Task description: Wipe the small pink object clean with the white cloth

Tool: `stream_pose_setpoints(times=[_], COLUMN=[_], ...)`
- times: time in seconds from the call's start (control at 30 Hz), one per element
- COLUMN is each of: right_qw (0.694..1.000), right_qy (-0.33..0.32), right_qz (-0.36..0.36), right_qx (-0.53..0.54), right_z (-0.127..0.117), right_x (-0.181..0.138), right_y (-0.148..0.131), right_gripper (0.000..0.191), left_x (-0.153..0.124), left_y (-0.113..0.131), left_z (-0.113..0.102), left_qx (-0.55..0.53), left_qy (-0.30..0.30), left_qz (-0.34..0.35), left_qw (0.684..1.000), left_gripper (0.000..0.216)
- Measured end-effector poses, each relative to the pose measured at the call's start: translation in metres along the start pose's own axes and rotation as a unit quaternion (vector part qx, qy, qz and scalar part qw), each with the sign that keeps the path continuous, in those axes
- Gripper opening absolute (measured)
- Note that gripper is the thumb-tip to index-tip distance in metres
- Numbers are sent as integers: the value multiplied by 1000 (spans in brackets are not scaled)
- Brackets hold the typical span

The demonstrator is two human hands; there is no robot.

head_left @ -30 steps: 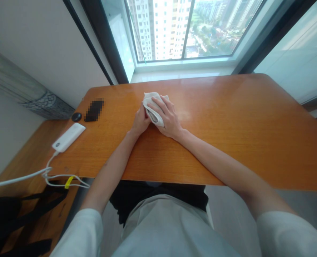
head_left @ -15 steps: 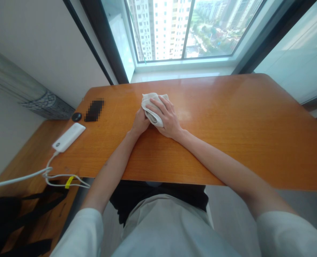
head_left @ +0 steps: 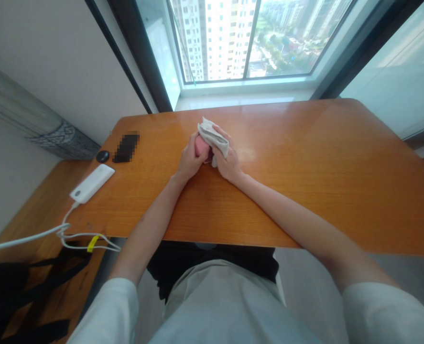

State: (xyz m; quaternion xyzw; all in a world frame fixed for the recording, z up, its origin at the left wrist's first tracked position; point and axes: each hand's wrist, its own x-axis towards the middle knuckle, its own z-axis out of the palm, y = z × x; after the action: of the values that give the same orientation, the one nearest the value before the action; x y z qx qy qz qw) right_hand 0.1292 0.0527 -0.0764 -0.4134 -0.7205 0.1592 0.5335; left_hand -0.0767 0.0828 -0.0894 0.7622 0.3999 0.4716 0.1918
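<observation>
My left hand [head_left: 190,158] is closed around a small pink object [head_left: 201,145] whose kind I cannot make out, since fingers and cloth cover part of it. Against its right side, my right hand [head_left: 229,160] grips a folded whitish cloth [head_left: 213,134]. The cloth stands tilted over the pink object, its upper corner pointing toward the window. Both hands meet just above the middle of the wooden table [head_left: 305,177].
A white power bank [head_left: 92,184] with a white cable [head_left: 28,242] lies at the table's left edge. Behind it are a round black object [head_left: 103,156] and a blurred dark rectangle [head_left: 126,147]. A window [head_left: 247,43] rises beyond the far edge.
The cloth has tipped up and shifted right with my right hand, uncovering the pink object in my left hand. My left hand has stayed nearly in place.
</observation>
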Motion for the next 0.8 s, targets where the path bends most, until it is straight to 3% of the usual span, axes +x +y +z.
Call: stream_pose_setpoints(times=[0.13,0.2,0.7,0.8], right_qw=[969,953,947,958], right_qy=[23,21,15,13], right_qz=[221,268,283,253], right_qx=[111,137,152,137], right_z=[2,0,-2,-3], right_x=[6,7,6,5], right_y=[17,20,9,6], right_gripper=[93,96,97,94], left_x=[1,1,0,0], left_y=[5,5,7,4], left_z=[-3,-3,-4,-4], left_qx=[21,24,25,21], left_qy=[2,0,3,2], left_qz=[7,4,-4,3], left_qw=[1000,1000,1000,1000], left_gripper=[72,73,75,78])
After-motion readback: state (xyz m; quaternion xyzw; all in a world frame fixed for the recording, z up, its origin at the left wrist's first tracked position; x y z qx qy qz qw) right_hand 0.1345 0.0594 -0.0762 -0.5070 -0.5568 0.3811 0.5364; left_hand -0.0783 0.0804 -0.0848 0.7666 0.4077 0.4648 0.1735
